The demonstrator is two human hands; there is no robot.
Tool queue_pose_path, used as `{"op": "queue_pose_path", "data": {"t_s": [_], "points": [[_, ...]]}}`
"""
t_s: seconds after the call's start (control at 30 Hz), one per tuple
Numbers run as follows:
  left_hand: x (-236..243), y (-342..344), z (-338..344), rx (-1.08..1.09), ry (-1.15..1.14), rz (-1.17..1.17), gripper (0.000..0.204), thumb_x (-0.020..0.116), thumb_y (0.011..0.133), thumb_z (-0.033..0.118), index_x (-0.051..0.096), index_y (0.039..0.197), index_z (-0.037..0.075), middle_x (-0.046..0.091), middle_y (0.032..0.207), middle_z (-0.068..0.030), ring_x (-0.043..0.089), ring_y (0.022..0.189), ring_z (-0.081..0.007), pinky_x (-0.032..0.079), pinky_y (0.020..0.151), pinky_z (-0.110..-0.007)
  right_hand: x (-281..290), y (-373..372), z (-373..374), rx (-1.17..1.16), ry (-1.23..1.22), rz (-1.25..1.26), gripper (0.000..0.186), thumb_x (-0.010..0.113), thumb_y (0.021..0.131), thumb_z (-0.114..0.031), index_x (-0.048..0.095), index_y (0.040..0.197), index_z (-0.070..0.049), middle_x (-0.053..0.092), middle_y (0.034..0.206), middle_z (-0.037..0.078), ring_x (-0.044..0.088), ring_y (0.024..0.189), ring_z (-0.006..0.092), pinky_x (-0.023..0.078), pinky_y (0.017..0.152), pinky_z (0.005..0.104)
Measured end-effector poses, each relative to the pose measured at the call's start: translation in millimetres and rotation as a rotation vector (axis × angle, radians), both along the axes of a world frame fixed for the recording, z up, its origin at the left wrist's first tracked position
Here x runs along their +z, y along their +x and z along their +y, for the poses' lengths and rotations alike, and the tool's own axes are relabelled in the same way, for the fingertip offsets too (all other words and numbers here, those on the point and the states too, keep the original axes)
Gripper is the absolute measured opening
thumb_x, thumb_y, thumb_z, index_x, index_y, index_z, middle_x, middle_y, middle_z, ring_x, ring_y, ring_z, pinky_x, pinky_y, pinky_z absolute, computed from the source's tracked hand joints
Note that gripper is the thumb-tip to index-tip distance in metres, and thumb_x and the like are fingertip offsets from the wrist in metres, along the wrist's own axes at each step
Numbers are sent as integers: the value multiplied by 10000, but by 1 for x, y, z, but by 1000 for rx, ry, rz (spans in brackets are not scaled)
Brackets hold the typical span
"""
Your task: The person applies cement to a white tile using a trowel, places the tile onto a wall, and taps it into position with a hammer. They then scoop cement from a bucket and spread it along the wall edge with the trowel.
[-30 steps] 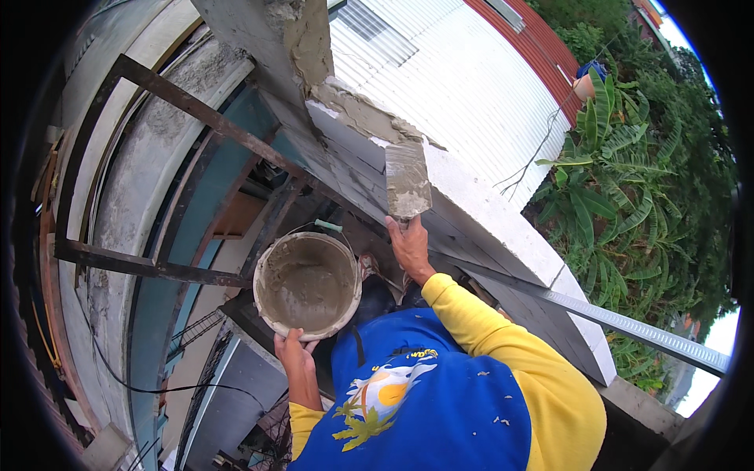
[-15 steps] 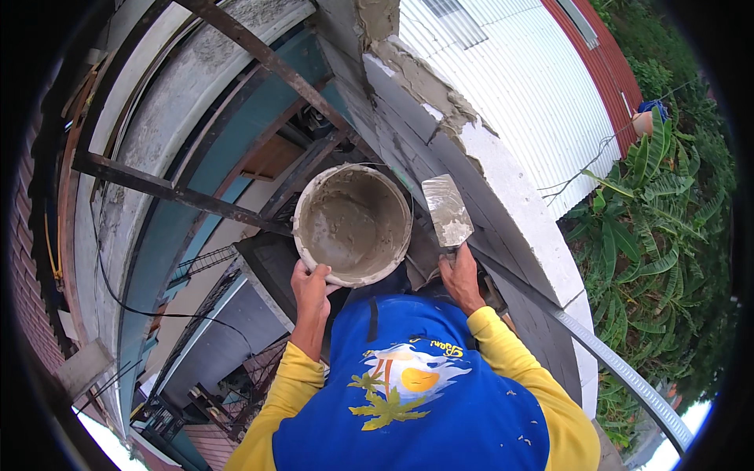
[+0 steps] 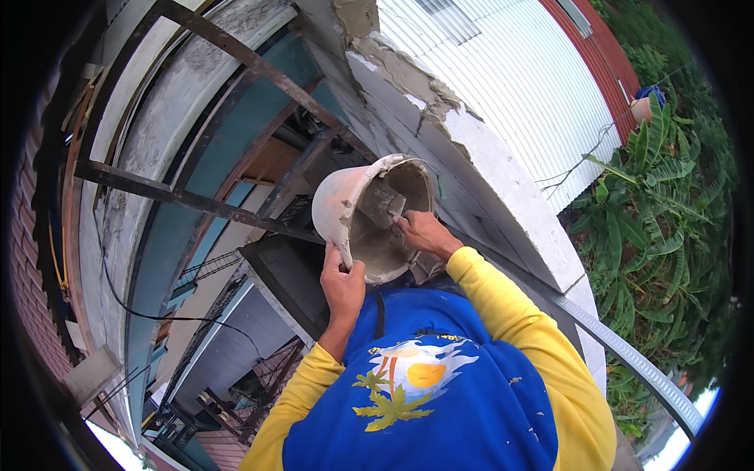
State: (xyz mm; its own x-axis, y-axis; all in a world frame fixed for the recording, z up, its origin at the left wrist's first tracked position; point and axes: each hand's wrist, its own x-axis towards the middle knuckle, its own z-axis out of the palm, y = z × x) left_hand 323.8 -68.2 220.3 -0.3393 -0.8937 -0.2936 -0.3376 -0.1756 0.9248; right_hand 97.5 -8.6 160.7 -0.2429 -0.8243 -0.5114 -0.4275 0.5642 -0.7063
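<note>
A pale bucket (image 3: 334, 206), its inside coated with grey mortar (image 3: 369, 250), is tilted with its mouth toward the right. Gripping its near left rim is my left hand (image 3: 342, 289), thumb over the edge. My right hand (image 3: 426, 234) reaches in at the mouth, closed round the handle of a trowel (image 3: 382, 202). The trowel's flat blade lies inside the bucket against the mortar-smeared wall; part of it blends with the mortar, so whether it carries any cannot be told.
To the right runs a block wall (image 3: 503, 196) with rough mortar along its top. A perforated metal strip (image 3: 628, 365) slants beside it. Dark steel framing (image 3: 204, 206) crosses on the left above a lower level. Beyond the wall are a white corrugated roof (image 3: 503, 86) and leafy plants (image 3: 644, 243).
The bucket has tipped from nearly upright toward the right, turned by my left hand. My right hand has brought the trowel from beside the bucket into it.
</note>
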Motion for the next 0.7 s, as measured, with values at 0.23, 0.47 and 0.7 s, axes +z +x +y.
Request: {"op": "queue_pose_path", "data": {"t_s": [0.23,0.47,0.7], "points": [[8,-6,-19,87,152,106,508,638,888,-70,657,1395,-53,729,1093,-54,667,927,-102,540,854,-239,36,-19,9,20,-61,-123,602,511,1111,-499,687,1044,74,716,984,345,673,995,554,503,896,593],[16,-21,-16,-14,85,90,457,600,885,-121,656,1335,-63,735,1201,-69,691,1006,-108,545,928,-275,50,-30,36,146,103,288,518,576,1077,-447,739,1074,45,741,1020,319,716,1011,505,556,905,574],[15,-23,-17,-159,108,90,700,597,894,-85,470,1582,-98,650,1472,-157,657,1224,-145,502,1051,-273,38,-17,26,123,19,-40,565,549,1093,-480,746,1078,49,737,940,310,710,978,508,546,897,571]]}}
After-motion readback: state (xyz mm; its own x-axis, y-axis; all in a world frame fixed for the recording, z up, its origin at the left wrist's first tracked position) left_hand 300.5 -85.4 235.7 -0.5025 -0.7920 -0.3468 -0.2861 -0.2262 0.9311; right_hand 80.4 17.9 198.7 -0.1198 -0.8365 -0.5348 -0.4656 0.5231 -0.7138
